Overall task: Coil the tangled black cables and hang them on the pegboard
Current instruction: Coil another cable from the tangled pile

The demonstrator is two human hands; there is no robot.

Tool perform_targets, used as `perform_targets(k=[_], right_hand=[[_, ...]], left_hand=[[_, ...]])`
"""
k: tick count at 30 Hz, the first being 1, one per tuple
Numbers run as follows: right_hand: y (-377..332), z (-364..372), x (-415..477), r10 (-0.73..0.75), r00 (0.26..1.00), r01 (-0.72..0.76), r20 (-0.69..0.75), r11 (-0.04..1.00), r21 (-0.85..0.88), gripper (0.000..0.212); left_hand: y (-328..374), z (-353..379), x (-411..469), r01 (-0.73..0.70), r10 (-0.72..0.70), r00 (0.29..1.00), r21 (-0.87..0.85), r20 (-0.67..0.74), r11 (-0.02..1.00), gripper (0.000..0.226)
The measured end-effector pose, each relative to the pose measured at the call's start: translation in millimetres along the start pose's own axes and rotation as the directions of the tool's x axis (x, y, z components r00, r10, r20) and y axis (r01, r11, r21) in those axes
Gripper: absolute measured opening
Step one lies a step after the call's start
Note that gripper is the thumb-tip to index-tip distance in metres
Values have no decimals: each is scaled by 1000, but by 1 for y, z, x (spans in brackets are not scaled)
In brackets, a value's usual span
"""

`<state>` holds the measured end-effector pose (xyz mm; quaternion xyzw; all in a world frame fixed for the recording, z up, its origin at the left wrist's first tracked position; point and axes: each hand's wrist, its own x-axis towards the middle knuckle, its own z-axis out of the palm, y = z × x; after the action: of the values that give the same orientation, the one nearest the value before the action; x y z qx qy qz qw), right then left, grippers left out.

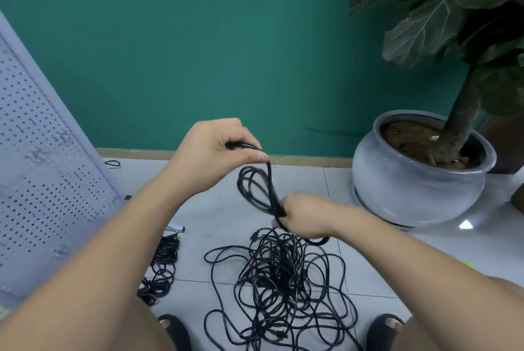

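**Head view (single, wide-angle).** The camera sits on the person's head and faces forward and steeply down onto the floor [215, 217]. Both forearms enter from the lower corners. The left grip [215, 152] and right grip [307, 216], with the coil [255, 189] between them, sit near frame centre, close to the lens. The tangle [283, 279] lies below them, farther off, and the feet [175, 328] touch the bottom edge. The wall [226, 39] fills the upper half. The pegboard [42, 166] bounds the left margin and the pot [411, 189] the right.

wall [198, 39]: teal | floor [215, 217]: pale tiles | right: plant [425, 24], grey pot [411, 189]
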<state>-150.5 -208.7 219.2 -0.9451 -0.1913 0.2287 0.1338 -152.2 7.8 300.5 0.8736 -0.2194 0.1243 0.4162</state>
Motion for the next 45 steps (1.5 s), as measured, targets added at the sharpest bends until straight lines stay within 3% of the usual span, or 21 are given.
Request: perform_targets(k=[5,9,11,13,16,21,23,26,28,31,37,40,43,45], right_hand=[[-32,15,-18,-157,986,162,49,976,-145,33],[-46,3,-34,-237,971,230,-27,960,-162,27],[-45,-7,-39,-234,966,221,-110,968,-121,25],[-37,-15,-41,-210,946,199,-246,977,-70,25],[-15,-29,-42,-137,890,149,-434,989,-7,25],[10,-41,-42,-133,823,164,-552,987,6,25],[12,-40,-39,-138,809,152,-571,988,-24,21],[22,-51,-33,-42,818,64,-574,998,18,17],[32,-60,-36,8,903,15,-430,999,51,21],[40,-64,-47,32,967,-28,-252,999,23,32],[41,-60,-40,-1,896,-22,-444,999,-48,12],[33,-60,-42,67,902,-36,-426,996,80,8],[21,-53,-42,72,909,42,-410,964,264,10],[18,-48,-38,7,894,126,-447,955,269,13]], left_hand=[[-26,18,17,129,-124,981,-25,148,991,15],[-58,20,31,286,-230,901,-105,367,953,18],[-77,28,32,318,-229,882,-162,411,934,22],[-89,43,29,357,-244,882,-233,403,905,13],[-94,65,25,387,-323,894,-171,312,906,21],[-86,83,12,167,-148,950,-47,275,985,23],[-73,93,5,40,-71,963,120,261,992,25],[-57,109,-6,-154,20,957,452,288,879,35],[-51,113,-16,-228,-7,923,563,384,795,38],[-46,112,-28,-248,-61,891,595,450,764,35],[-37,103,-23,-242,-49,916,645,399,725,33],[-38,96,-22,-231,-51,930,689,363,687,36],[-41,90,-22,-137,-114,924,595,365,792,37],[-36,88,-21,101,-223,898,318,379,943,28]])
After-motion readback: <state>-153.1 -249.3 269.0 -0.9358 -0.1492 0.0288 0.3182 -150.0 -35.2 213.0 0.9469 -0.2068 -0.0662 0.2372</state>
